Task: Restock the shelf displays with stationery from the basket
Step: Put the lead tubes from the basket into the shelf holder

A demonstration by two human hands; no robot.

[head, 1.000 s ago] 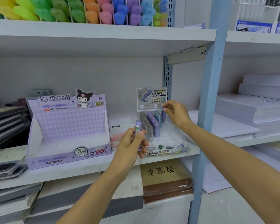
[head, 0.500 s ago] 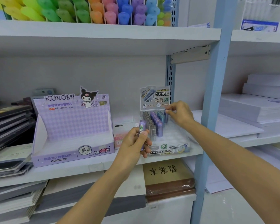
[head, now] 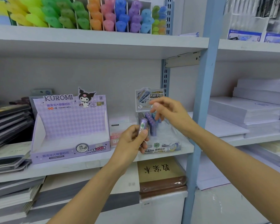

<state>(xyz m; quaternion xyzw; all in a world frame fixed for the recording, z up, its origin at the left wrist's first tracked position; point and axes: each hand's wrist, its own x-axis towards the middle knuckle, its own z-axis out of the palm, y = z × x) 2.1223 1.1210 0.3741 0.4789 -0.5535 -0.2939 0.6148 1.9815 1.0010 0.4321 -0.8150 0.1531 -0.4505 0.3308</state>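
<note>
Shelf display [head: 160, 148]
My left hand [head: 132, 140] grips a purple tube [head: 143, 124]; my right hand [head: 170, 112] hovers above, loose, empty

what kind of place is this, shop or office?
Probably a stationery shop: a Kuromi display box for pencil leads, rows of coloured markers on the upper shelf, stacked paper reams. The left hand holds a lead tube.

L hand [head: 131, 141] gripping; R hand [head: 171, 113] relaxed, raised.

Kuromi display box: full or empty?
Empty as far as visible: the Kuromi display box shows only its bare white floor and purple back panel.
</note>
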